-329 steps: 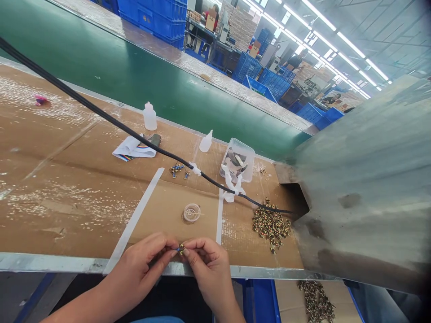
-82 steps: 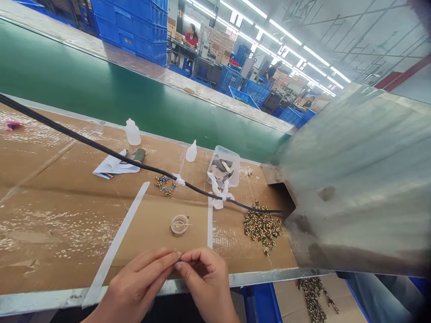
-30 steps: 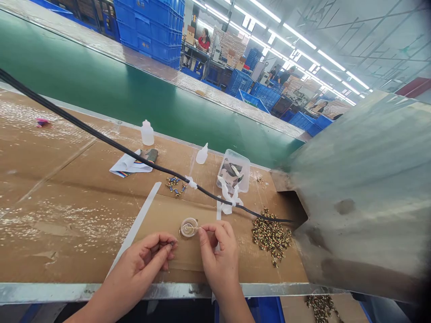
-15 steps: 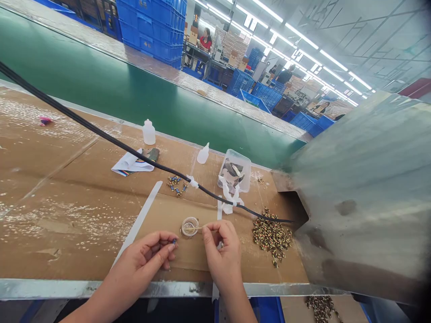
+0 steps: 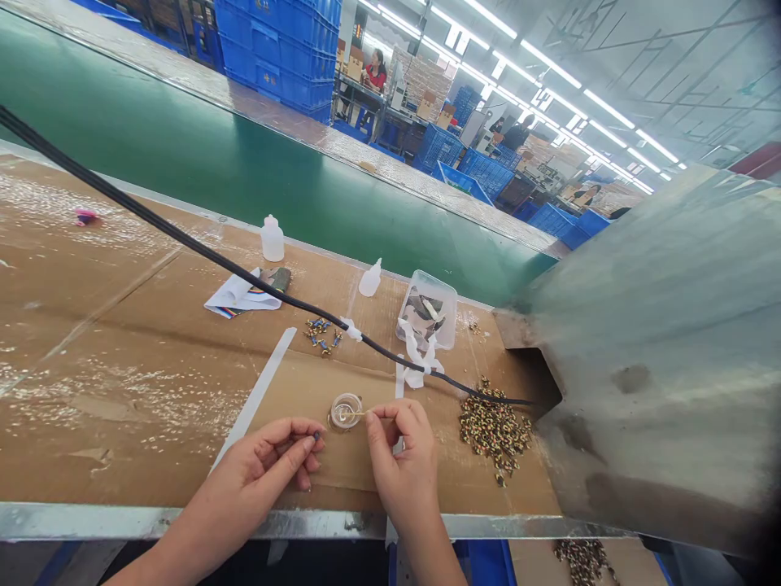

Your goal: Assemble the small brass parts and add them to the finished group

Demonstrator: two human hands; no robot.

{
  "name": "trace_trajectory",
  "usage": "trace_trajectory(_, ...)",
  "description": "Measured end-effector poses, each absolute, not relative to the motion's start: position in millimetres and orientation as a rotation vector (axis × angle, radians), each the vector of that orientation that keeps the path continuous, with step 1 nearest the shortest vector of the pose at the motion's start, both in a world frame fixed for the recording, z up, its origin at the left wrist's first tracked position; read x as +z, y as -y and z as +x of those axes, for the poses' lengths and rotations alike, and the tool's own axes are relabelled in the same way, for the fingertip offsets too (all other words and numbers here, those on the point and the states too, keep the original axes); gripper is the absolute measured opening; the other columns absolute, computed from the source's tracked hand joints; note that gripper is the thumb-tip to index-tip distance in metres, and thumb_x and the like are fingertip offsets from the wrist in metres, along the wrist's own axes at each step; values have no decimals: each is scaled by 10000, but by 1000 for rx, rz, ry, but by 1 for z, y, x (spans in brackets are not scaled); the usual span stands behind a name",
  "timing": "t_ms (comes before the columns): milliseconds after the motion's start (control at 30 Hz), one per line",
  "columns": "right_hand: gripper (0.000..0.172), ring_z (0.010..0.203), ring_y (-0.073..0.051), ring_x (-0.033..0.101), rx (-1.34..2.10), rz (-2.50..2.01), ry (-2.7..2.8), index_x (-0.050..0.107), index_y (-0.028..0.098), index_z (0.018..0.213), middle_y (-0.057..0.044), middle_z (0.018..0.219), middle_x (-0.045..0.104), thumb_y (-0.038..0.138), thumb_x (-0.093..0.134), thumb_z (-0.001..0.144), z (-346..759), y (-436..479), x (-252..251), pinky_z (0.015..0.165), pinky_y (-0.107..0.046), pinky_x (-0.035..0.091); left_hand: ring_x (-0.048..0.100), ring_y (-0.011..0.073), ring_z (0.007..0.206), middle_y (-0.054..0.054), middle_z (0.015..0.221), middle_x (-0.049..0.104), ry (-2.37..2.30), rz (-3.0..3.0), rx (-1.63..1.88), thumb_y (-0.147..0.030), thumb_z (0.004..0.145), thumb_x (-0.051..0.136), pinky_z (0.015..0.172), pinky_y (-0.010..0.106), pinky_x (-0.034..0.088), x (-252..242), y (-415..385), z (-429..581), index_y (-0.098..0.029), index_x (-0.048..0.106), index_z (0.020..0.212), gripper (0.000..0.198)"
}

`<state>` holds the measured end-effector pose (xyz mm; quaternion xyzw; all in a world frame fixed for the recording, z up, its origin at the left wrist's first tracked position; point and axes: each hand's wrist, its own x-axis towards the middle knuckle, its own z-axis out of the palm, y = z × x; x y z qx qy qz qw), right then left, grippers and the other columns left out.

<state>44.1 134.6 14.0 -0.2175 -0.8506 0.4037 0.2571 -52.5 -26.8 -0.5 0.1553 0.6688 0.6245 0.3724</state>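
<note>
My left hand [image 5: 274, 460] pinches a tiny dark piece [image 5: 316, 436] between thumb and forefinger; its exact kind is too small to tell. My right hand [image 5: 406, 456] is closed on a thin pale stick [image 5: 359, 413], whose far end reaches into a small clear round dish [image 5: 346, 400]. The dish sits on the cardboard between and just beyond my hands. Behind it lies a small cluster of blue and gold pieces [image 5: 322, 335]. Right of my right hand spreads a heap of small black and gold pieces [image 5: 495, 427].
A black cable [image 5: 213, 259] crosses above the cardboard. Two white squeeze bottles [image 5: 272, 240], a folded cloth [image 5: 277, 279] and a clear plastic box [image 5: 448, 313] stand toward the green conveyor belt [image 5: 286, 179]. A metal housing [image 5: 640, 350] closes off the right side.
My left hand has turned the small piece slightly, so it looks darker. The right hand keeps the stick's end in the dish. The whole view has shifted a little.
</note>
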Motion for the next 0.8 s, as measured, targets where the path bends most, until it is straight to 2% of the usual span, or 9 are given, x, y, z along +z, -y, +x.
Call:
trace_trajectory(467,143,677,-138,516,1184,-563,2201,622,201,780,1,764,559,226,563,908,54,-133,35,634,-249,401,657,157,659,49,831,717,-1851,537,1518,-465,888,503,679,257,564,-10,30,-48,-182,645,1041,351)
trace_trajectory(800,116,676,-136,534,1199,-484,2268,641,203,804,-3,766,571,158,566,879,55,-119,44,626,-239,433,651,153,623,22,744,695,-1830,528,1556,-440,869,540,629,238,567,-5,30,-48,-191,667,979,301)
